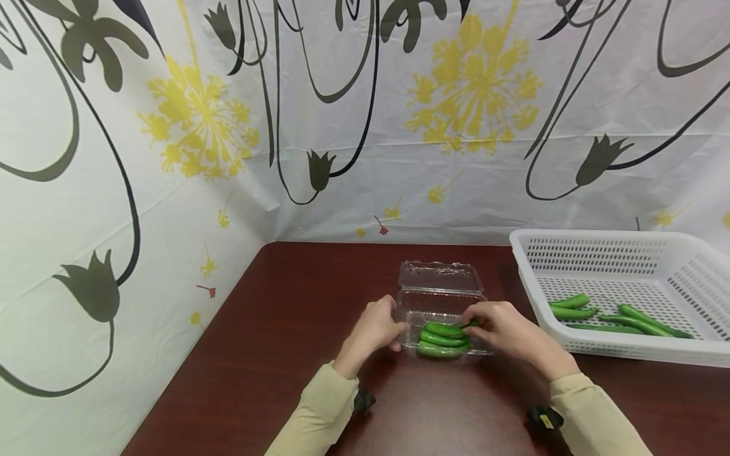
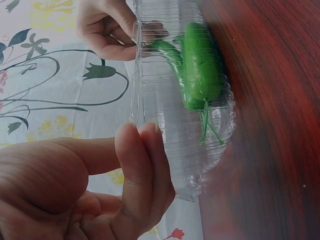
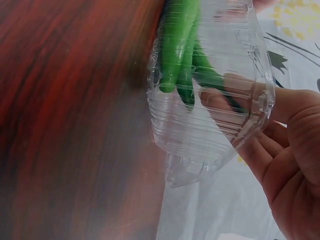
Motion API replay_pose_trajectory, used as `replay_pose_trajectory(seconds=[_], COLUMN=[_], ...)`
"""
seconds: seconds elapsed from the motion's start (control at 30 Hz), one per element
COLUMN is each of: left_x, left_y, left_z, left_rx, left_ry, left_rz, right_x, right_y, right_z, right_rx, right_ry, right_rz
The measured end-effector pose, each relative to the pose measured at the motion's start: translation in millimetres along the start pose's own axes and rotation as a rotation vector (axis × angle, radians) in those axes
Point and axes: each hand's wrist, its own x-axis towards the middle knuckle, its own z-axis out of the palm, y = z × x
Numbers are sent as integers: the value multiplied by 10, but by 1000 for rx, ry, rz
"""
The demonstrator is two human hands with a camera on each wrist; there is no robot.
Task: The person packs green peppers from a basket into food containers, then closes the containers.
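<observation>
A clear plastic clamshell box [image 1: 424,304] lies on the table with its lid folded back. Several green chili peppers [image 1: 439,349] rest side by side inside it. My left hand [image 1: 373,326] is at the box's left side, thumb and fingertips pinching its rim [image 2: 137,95]. Over the right side of the box, my right hand [image 1: 504,326] reaches in and pinches the end of one green pepper [image 3: 207,75]. That pepper lies at the far side of the row, seen through the ribbed plastic in both wrist views.
To the right stands a white perforated basket [image 1: 527,278] with several more green peppers [image 1: 644,324] in it. The dark red wooden table [image 1: 319,285] meets a white flowered sheet [image 1: 342,215] behind and at the left.
</observation>
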Motion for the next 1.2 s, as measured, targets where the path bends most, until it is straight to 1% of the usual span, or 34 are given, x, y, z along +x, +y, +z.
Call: replay_pose_trajectory(seconds=[0.3,0.63,0.93,1.2], left_x=[5,8,-1,-2], left_y=[1,-1,8,8], left_z=[0,-1,-2,-5], left_rx=[-3,-19,0,-7], left_ry=[0,1,-6,-13], left_rz=[3,9,5,-2], right_x=[1,1,-1,5], right_y=[-6,8,12,15], right_z=[1,37,69,116], right_rx=[-10,9,-44,-62], right_ry=[-25,-23,-22,-21], right_rz=[13,-15,-34,-46])
